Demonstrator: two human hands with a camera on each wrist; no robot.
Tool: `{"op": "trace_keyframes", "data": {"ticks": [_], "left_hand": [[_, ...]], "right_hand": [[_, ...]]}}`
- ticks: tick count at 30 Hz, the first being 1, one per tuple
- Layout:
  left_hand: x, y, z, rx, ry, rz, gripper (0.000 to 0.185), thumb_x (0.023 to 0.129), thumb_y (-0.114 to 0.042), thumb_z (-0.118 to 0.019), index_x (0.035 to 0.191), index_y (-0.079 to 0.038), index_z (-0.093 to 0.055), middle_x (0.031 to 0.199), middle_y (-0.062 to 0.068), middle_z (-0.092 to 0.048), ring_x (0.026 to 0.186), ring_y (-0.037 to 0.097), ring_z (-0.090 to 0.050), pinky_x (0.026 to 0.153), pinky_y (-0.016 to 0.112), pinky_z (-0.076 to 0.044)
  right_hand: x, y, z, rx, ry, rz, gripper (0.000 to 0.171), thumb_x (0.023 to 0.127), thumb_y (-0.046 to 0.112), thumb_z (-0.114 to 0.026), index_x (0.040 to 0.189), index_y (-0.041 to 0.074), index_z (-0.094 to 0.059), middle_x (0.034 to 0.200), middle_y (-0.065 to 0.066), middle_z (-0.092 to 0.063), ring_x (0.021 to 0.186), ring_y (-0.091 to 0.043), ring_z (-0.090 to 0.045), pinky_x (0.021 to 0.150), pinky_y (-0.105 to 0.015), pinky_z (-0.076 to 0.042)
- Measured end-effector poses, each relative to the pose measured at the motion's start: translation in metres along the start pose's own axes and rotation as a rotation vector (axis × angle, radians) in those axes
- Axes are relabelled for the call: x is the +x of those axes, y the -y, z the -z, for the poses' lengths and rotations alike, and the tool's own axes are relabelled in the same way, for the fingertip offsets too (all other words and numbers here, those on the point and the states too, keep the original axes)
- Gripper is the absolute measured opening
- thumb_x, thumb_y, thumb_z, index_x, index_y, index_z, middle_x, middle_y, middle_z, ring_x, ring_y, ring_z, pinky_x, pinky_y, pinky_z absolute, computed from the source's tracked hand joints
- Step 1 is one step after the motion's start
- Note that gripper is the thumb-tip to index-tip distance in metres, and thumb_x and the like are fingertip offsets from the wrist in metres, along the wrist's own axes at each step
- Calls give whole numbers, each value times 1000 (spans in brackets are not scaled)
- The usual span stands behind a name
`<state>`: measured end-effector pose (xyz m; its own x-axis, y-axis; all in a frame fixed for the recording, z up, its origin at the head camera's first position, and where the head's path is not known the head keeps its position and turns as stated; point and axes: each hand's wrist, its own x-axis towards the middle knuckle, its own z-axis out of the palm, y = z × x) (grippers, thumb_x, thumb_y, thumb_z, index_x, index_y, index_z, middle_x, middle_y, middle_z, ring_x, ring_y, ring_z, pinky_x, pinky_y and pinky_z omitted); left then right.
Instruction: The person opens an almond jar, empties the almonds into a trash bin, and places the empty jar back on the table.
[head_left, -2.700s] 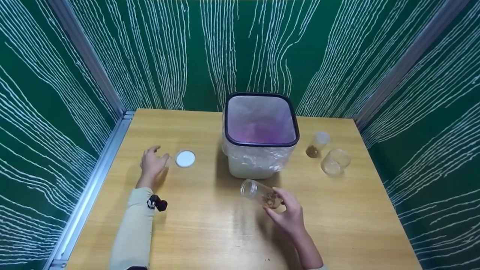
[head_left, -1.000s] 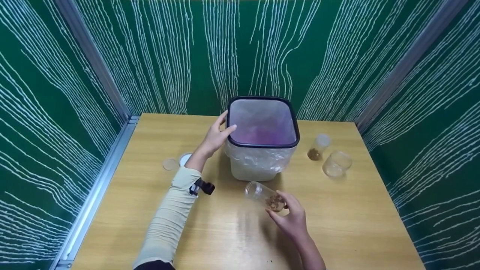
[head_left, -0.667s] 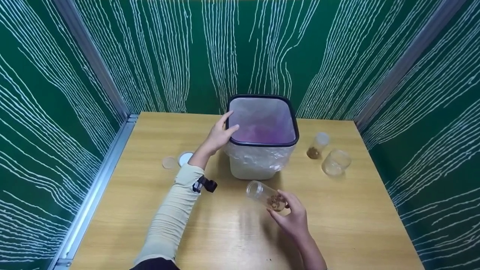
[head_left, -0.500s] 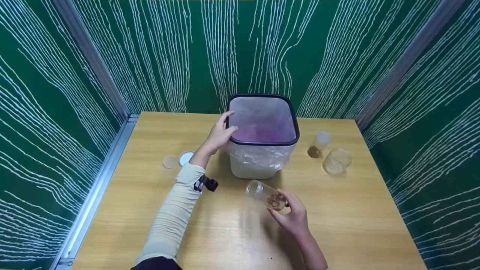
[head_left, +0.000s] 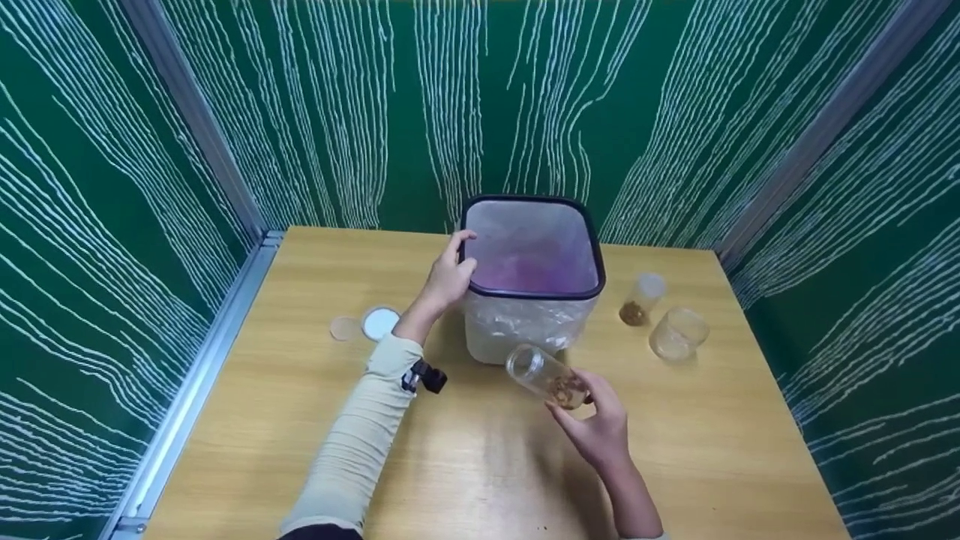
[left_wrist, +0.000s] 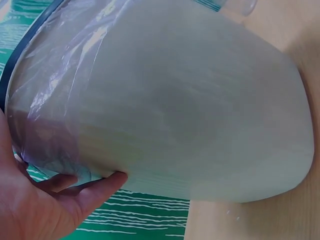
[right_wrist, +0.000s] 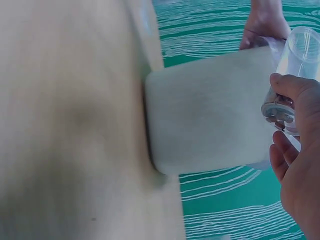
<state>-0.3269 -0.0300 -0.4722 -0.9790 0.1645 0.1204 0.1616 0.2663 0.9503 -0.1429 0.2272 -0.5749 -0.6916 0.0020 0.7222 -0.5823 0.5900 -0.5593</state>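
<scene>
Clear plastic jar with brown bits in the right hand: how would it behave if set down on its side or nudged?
The clear plastic jar is a smooth round cylinder, so on its side it would likely roll across the wooden table. It looks light: thin walls, only a little brown matter at the base. Its mouth is open, so the bits could spill. The right hand holds it tilted.

Bright even light, tabletop glare, blurry wrist views.

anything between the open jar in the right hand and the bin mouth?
Nothing visible. The right hand holds the open jar tilted, mouth toward the bin, just in front of its near wall. The bin's mouth is uncovered; the left hand grips only the left rim.
</scene>
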Motion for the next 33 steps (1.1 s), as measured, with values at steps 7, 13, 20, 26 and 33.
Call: {"op": "trace_keyframes", "data": {"ticks": [7,13,20,26,33], "left_hand": [[0,-1,-4,23,21,19,47,96,-18,-41,142,-27,-39,154,7,-29,129,21,-36,107,46,-31],[3,-4,1,52,13,19,53,96,-19,-40,148,-26,-34,156,6,-26,136,20,-31,110,46,-28],[4,-9,5,-6,22,64,62,97,-21,-39,155,-33,-21,160,-2,-16,144,18,-17,113,46,-19],[0,-8,2,4,19,74,66,97,-23,-40,155,-38,-14,161,-4,-15,144,20,-17,113,49,-17],[-6,-4,1,-44,24,131,64,97,-23,-40,153,-43,-16,160,-5,-16,144,20,-17,113,51,-18]], "right_hand": [[30,-6,18,-20,-81,62,60,58,4,-90,114,0,-67,96,-5,-67,80,-19,-59,64,-24,-45],[71,-11,39,-25,-123,119,64,55,2,-91,114,-4,-65,98,-12,-68,83,-24,-60,73,-25,-47],[107,-13,61,-91,-105,72,65,60,0,-90,119,-2,-64,110,-10,-66,87,-18,-58,70,-21,-48],[132,-14,71,-149,-71,35,64,64,5,-89,123,2,-63,113,-10,-66,87,-18,-57,69,-24,-46],[158,-16,74,-172,6,-7,64,67,13,-89,125,9,-63,115,-7,-64,95,-19,-57,74,-17,-44]]}}
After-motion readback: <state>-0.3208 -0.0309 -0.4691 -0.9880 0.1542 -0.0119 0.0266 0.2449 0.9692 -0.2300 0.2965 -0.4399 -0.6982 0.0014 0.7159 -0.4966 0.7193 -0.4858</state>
